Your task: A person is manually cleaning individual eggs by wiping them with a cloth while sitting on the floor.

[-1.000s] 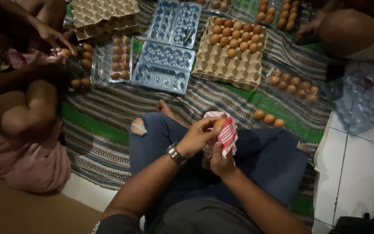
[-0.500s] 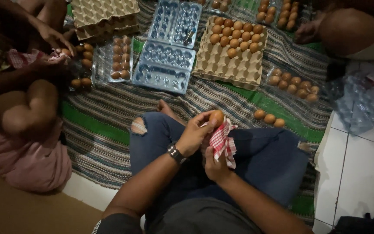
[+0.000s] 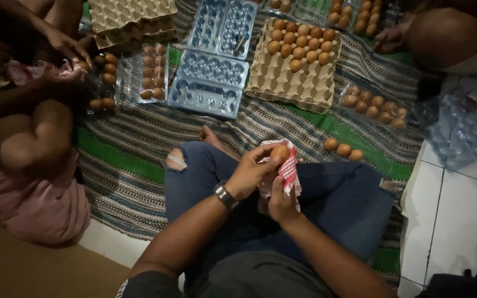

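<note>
While seated on the mat [image 3: 139,138], the left hand [image 3: 252,174] grips an egg [image 3: 280,152]. Right hand [image 3: 280,201], closed, holds a checked cloth [image 3: 288,170] against it.

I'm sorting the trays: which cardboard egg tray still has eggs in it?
The cardboard tray in the middle of the mat; brown eggs fill its far rows. The stacked trays at top left show none.

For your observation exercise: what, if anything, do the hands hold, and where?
Left hand grips a brown egg by its sides with the fingertips; right hand holds a red-checked cloth from beneath.

Egg trays [image 3: 295,83] on striped mat [image 3: 139,132]
</note>
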